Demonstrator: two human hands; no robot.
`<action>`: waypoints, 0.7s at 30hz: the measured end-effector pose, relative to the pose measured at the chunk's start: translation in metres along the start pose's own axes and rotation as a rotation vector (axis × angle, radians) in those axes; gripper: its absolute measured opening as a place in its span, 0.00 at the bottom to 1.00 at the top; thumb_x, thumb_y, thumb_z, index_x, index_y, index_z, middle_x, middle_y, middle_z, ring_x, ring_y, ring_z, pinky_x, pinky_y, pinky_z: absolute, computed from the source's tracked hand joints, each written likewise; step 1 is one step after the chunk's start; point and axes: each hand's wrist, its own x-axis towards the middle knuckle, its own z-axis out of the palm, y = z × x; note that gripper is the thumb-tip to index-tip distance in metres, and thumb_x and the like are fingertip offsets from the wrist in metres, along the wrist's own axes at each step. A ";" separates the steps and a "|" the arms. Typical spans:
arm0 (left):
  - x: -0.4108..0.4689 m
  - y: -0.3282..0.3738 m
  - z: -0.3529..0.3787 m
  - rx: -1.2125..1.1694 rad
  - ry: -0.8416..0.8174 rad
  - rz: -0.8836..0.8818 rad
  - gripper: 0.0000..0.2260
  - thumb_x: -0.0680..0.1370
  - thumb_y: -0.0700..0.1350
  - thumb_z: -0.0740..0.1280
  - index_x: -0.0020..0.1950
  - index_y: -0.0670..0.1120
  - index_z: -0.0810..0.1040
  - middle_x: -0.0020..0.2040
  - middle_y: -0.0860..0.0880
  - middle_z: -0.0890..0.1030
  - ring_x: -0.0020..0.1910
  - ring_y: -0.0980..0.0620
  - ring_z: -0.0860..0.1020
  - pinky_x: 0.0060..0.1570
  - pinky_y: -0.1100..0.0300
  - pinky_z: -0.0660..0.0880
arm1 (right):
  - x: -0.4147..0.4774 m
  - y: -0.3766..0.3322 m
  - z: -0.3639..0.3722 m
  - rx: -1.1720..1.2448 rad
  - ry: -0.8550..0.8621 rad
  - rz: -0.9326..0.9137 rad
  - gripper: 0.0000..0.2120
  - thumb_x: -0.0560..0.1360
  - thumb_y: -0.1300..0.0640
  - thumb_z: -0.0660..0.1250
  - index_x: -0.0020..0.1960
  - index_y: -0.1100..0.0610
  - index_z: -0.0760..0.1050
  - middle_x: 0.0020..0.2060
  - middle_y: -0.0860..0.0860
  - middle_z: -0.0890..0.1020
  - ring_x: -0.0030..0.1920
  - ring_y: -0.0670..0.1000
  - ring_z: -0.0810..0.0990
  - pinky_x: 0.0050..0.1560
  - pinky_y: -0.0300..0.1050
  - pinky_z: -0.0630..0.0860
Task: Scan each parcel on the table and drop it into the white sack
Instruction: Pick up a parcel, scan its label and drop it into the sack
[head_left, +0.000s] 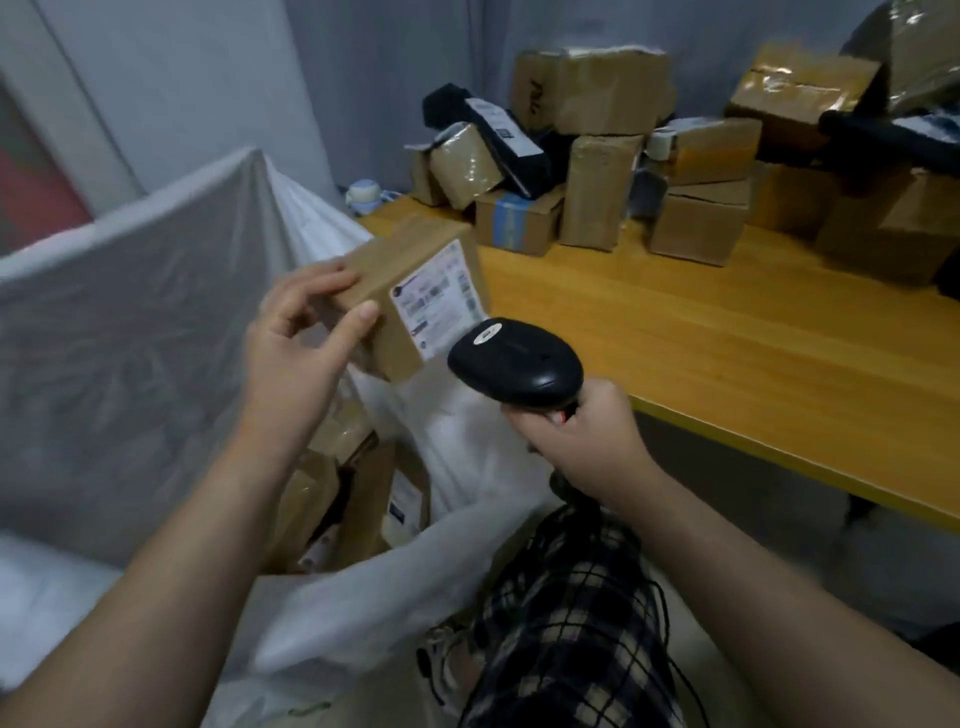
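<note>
My left hand (301, 332) grips a small brown cardboard parcel (400, 265) by its left end, above the open white sack (130, 312). The parcel's white shipping label (439, 301) faces right. My right hand (582, 441) grips the handle of a black barcode scanner (514, 361), whose head sits just right of and below the label, almost touching it. Several brown parcels (337, 493) lie inside the sack. A pile of parcels (649, 171) stands at the back of the wooden table (727, 343).
The pile holds brown boxes and a black bag parcel (498, 130). A small pale blue object (363, 196) sits at the table's far left corner. The table's front edge (779, 457) runs to my right. My checkered trouser leg (566, 623) is below.
</note>
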 end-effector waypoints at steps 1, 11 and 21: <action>0.000 -0.014 -0.021 0.153 0.025 0.024 0.09 0.73 0.46 0.73 0.53 0.51 0.81 0.59 0.49 0.79 0.61 0.52 0.75 0.61 0.59 0.71 | 0.004 0.000 0.014 -0.043 -0.053 -0.005 0.18 0.68 0.51 0.72 0.27 0.51 0.65 0.21 0.43 0.69 0.29 0.50 0.73 0.35 0.52 0.74; -0.030 -0.161 -0.022 0.807 -0.388 -0.250 0.17 0.76 0.54 0.68 0.63 0.49 0.78 0.64 0.48 0.75 0.64 0.43 0.70 0.63 0.48 0.65 | 0.035 0.022 0.093 -0.357 -0.179 0.090 0.15 0.72 0.48 0.70 0.32 0.48 0.67 0.27 0.44 0.74 0.31 0.43 0.74 0.31 0.37 0.64; -0.032 -0.197 0.019 1.029 -0.912 -0.406 0.27 0.78 0.56 0.64 0.74 0.48 0.64 0.77 0.42 0.56 0.72 0.39 0.61 0.66 0.46 0.64 | 0.037 0.053 0.090 -0.532 -0.220 0.163 0.16 0.72 0.49 0.70 0.32 0.49 0.65 0.27 0.46 0.73 0.32 0.48 0.73 0.31 0.42 0.67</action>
